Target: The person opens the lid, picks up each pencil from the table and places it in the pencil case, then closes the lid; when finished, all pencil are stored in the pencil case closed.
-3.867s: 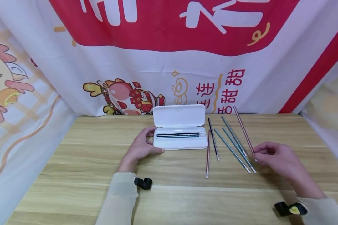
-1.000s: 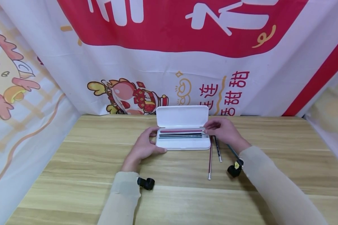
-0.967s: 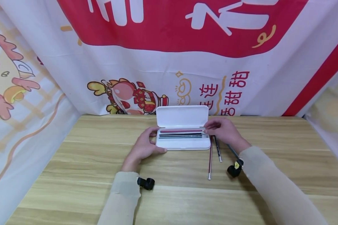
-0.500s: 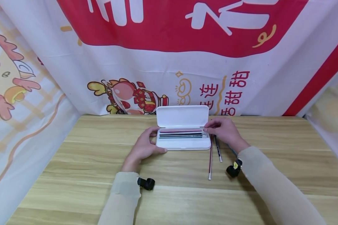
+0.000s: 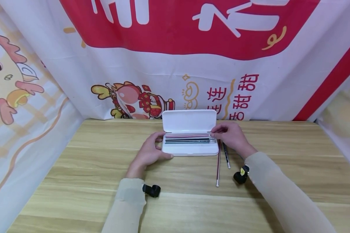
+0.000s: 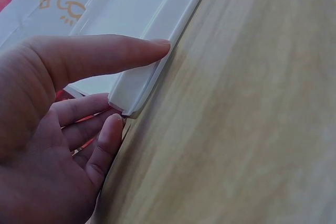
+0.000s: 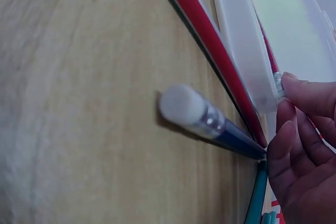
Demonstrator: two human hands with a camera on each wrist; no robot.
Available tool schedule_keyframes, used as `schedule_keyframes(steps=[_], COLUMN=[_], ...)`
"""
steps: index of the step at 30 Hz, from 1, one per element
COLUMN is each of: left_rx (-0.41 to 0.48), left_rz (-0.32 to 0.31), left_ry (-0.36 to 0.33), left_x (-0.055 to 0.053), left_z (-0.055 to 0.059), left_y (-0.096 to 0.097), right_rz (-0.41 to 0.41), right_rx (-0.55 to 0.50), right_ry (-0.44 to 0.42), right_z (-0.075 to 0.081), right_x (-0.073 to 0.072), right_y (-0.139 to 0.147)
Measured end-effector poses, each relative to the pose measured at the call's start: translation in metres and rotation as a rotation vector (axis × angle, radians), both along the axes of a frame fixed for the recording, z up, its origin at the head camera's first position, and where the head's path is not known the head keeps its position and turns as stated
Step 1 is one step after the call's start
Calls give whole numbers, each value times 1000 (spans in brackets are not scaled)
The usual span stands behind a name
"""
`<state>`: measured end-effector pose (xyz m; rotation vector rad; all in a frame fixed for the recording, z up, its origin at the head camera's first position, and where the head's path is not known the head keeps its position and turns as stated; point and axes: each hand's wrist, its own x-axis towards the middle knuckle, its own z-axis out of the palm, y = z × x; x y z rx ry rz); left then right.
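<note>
A white pencil case [image 5: 189,149] stands with its lid up near the back of the table. My left hand [image 5: 150,150] grips its left end, thumb along the front edge and fingers around the side. Inside, several dark pencils [image 5: 186,141] lie lengthwise. Behind them is a red pencil [image 5: 185,136], whose eraser end my right hand [image 5: 231,136] pinches at the case's right end. The right wrist view shows thumb and fingertip at the metal band of that red pencil [image 7: 269,53].
Right of the case, another red pencil [image 5: 218,168] and a dark blue pencil [image 5: 226,157] with a white eraser lie on the wooden table [image 5: 175,207]. Teal pencils [image 7: 257,195] lie beneath the right hand, mostly hidden in the head view. A printed curtain [image 5: 134,64] hangs behind.
Since the earliest frame, my right hand has carried the red pencil leftward from the table into the case. Over the last second it has barely shifted. My left hand keeps its grip.
</note>
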<state>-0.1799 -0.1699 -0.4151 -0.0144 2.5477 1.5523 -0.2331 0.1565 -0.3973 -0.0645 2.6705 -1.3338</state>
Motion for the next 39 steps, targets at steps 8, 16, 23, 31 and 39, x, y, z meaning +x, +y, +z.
schedule_keyframes(steps=[8,16,23,31,39], left_rx=[-10,19,36,-7,10], left_rz=[9,-14,-17,-9,-12], left_ry=[-7,9,3,-5,7], left_x=[1,2,2,4,2], left_z=[1,2,2,3,2], left_y=[1,0,0,1,0], right_rz=[-10,-27,-61,-167,-226], right_rx=[-6,-111,-157,-174,-125], right_ry=[20,8,-14,-55,-104], right_z=[7,38,51,34,8], right_x=[3,27,51,80,105], right_y=[5,16,32,56,93])
